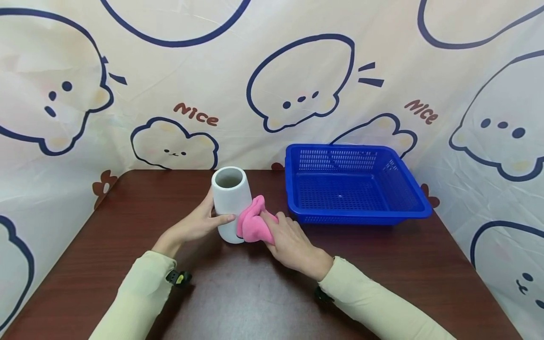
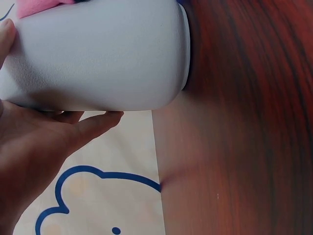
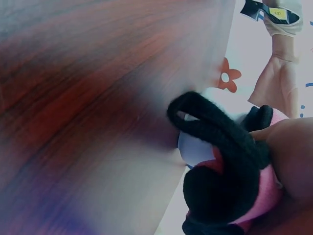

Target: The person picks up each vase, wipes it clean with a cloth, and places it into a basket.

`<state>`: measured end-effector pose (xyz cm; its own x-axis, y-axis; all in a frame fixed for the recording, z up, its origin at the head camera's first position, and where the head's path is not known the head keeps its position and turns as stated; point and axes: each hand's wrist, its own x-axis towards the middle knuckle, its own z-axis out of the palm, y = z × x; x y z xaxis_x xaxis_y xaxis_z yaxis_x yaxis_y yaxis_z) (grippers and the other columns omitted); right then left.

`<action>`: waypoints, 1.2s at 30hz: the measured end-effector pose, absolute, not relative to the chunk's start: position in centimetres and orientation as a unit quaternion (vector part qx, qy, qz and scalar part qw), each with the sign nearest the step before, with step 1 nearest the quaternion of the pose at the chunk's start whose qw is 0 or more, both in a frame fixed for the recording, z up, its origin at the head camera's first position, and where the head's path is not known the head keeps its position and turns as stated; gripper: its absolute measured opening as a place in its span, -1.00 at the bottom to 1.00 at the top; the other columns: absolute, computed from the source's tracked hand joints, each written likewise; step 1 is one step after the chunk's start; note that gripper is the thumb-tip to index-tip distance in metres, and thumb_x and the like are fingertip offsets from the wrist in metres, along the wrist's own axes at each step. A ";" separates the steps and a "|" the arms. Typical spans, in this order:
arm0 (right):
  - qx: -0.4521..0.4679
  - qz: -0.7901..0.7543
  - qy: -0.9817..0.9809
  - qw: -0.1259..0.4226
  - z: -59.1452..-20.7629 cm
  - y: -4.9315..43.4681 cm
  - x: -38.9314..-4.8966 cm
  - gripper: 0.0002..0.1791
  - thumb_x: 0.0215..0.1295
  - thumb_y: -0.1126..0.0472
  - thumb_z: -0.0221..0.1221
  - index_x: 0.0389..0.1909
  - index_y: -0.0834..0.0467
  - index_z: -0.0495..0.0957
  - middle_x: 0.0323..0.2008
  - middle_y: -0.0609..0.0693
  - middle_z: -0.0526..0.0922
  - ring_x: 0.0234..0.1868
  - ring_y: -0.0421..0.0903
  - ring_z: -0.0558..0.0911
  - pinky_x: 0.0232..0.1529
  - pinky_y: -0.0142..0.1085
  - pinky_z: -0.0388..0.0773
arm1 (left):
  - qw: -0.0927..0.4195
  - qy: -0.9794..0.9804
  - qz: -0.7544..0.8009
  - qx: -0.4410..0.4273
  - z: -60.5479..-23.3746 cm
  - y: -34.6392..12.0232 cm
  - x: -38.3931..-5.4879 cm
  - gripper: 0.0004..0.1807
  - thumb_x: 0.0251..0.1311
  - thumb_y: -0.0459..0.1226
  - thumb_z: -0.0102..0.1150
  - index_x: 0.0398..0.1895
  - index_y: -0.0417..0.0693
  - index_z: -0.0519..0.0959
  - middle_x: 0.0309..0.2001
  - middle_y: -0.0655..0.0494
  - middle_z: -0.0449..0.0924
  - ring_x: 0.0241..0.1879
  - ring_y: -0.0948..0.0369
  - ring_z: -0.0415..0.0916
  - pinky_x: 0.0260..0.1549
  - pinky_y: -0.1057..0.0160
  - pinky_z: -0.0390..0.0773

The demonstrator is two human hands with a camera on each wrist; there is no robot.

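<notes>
A white vase [image 1: 230, 200] stands upright on the dark wooden table, its round mouth facing up. My left hand [image 1: 198, 224] grips it from the left, thumb across the front and fingers behind; the left wrist view shows the vase's side [image 2: 107, 54] and the hand [image 2: 39, 147] against it. In my right hand [image 1: 294, 243] is a bunched pink cloth [image 1: 256, 223], pressed to the vase's right side. Seen from the right wrist, the cloth [image 3: 266, 193] has black parts, one a loop [image 3: 210, 120], and partly hides the vase [image 3: 193, 149].
A blue plastic basket [image 1: 361, 213] with perforated walls sits at the back right of the table [image 1: 238, 302]. A pale curtain [image 1: 229, 80] with cartoon drawings hangs behind and along both sides.
</notes>
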<state>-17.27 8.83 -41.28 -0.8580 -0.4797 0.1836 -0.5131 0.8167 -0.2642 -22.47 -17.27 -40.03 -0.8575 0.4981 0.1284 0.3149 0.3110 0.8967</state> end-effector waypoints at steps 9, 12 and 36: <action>0.261 0.143 -0.954 0.038 -41.6 9.0 -17.1 -0.34 0.39 0.04 0.25 0.44 0.10 0.32 -0.19 0.11 0.54 -0.27 0.00 0.53 -0.25 -0.19 0.48 | 0.087 0.804 0.530 0.254 -39.9 -17.2 -22.5 0.05 0.30 -0.25 0.31 0.59 0.29 -0.25 0.46 -0.07 0.10 0.39 -0.14 0.24 0.29 -0.39 0.34; 0.263 0.140 -0.954 0.035 -41.6 9.0 -17.1 -0.35 0.40 0.04 0.24 0.44 0.10 0.32 -0.19 0.11 0.54 -0.28 -0.01 0.52 -0.27 -0.20 0.46 | 0.087 0.805 0.531 0.252 -39.9 -17.2 -22.5 0.05 0.30 -0.26 0.31 0.59 0.28 -0.25 0.46 -0.08 0.10 0.39 -0.14 0.23 0.29 -0.39 0.34; 0.258 0.123 -0.958 -0.010 -42.5 9.1 -17.1 -0.36 0.38 0.02 0.23 0.44 0.01 0.32 -0.17 0.10 0.56 -0.28 -0.01 0.53 -0.30 -0.23 0.43 | 0.096 0.803 0.535 0.244 -39.9 -17.2 -22.4 0.04 0.30 -0.24 0.31 0.59 0.28 -0.25 0.46 -0.08 0.09 0.41 -0.14 0.21 0.31 -0.42 0.29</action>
<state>-17.08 9.14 -42.50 -0.8664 -0.4975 0.0436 -0.4924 0.8364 -0.2408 -22.43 -17.24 -39.95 -0.8632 0.4934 0.1072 0.2889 0.3085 0.9063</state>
